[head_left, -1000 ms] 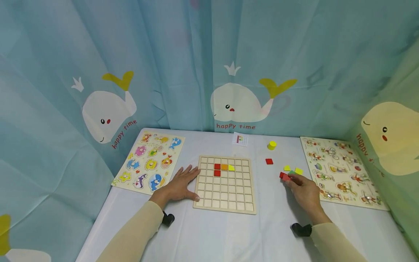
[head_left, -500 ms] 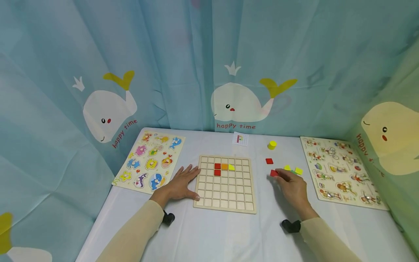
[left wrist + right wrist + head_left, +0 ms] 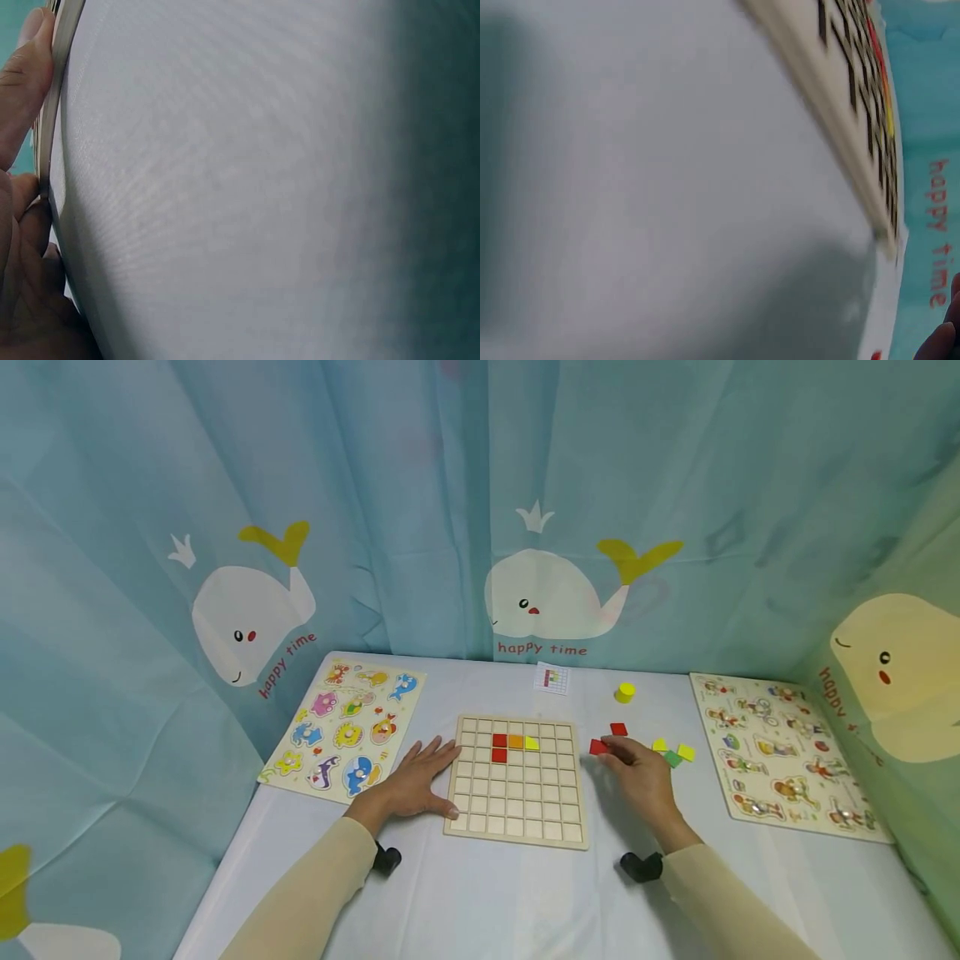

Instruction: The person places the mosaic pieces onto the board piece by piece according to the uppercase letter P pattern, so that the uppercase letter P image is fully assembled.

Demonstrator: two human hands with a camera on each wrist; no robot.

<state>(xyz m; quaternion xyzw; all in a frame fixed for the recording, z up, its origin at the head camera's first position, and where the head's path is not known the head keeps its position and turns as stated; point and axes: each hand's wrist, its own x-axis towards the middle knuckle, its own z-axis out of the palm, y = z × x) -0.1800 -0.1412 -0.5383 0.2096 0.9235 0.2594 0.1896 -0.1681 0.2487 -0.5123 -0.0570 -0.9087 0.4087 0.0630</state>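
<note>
A square wooden grid board [image 3: 517, 793] lies in the middle of the table. In its upper cells sit two red squares [image 3: 499, 748], an orange square [image 3: 516, 742] and a yellow triangle [image 3: 532, 743]. My left hand [image 3: 416, 781] rests spread along the board's left edge, its thumb on the lower left rim. My right hand [image 3: 637, 772], just right of the board, pinches a red square tile [image 3: 597, 747] between thumb and fingers. Another red tile [image 3: 618, 729] lies just beyond that hand. In the right wrist view only fingertips [image 3: 939, 341] show, at the lower right corner.
Yellow pieces [image 3: 686, 752] and a green tile [image 3: 672, 759] lie right of my right hand. Behind them stands a yellow cylinder [image 3: 625, 693]. A printed pattern card [image 3: 552, 678] lies at the back. Picture puzzle boards flank the table, sea animals [image 3: 348, 735] left and figures [image 3: 780, 747] right.
My right hand has moved left from the loose pieces toward the board, carrying the red tile. The green tile it had covered now shows. My left hand has stayed in place.
</note>
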